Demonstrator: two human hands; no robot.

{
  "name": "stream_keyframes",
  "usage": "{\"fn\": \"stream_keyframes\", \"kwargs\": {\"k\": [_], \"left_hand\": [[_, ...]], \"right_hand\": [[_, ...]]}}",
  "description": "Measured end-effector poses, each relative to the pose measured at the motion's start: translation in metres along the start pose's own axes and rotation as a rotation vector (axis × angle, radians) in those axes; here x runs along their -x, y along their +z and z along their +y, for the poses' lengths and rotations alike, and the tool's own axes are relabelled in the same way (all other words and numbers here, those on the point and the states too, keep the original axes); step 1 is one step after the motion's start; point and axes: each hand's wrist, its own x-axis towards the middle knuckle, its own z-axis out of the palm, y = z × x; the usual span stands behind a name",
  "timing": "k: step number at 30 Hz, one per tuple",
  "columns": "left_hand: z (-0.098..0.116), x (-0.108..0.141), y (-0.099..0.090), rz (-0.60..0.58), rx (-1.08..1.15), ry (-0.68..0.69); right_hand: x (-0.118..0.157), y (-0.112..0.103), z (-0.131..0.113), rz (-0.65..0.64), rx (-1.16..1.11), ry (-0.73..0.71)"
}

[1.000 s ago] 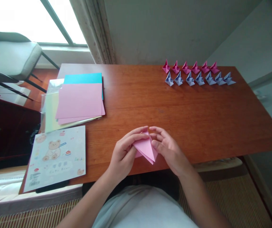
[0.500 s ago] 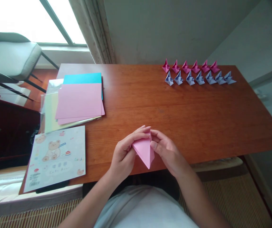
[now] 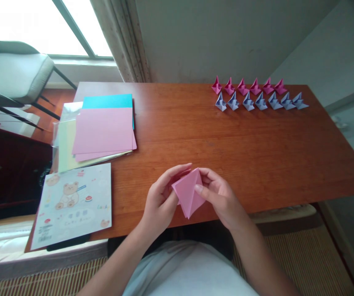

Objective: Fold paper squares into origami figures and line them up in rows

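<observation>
A folded pink origami paper (image 3: 188, 193), diamond-shaped with a crease down its middle, is held above the near edge of the table. My right hand (image 3: 218, 195) pinches its right side, thumb on the front face and fingers behind. My left hand (image 3: 163, 197) curves around the left side, its thumb and fingers touching or just behind the paper; part of those fingers is hidden by it. One point of the paper faces down towards my lap.
On the wooden table (image 3: 171, 123), magenta folded figures (image 3: 243, 87) and lilac folded figures (image 3: 261, 101) stand in two rows at the back right. Pink sheets (image 3: 104, 129) lie over a blue sheet (image 3: 107, 101) at the left, with a bear-printed pad (image 3: 75, 201) nearer me.
The pink paper has turned and opened from a narrow kite shape into a wider diamond, showing more of its right flap. My left fingers have come off its front face.
</observation>
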Motion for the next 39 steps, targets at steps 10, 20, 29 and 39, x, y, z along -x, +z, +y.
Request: {"fn": "stream_keyframes", "kwargs": {"k": [10,20,29,39], "left_hand": [[0.005,0.002,-0.011,-0.090,0.062,-0.160],[0.002,0.001,-0.006,-0.087,-0.185,-0.126],[0.008,-0.003,-0.005,-0.107,0.006,-0.227],[-0.001,-0.006,-0.015,-0.237,0.151,-0.256]], "right_hand": [[0.010,-0.010,-0.010,0.117,0.332,-0.119],[0.016,-0.008,-0.010,0.182,0.599,-0.243],[0.016,-0.004,-0.009,0.231,0.567,-0.318],[0.022,0.002,-0.026,0.156,0.822,-0.506]]}}
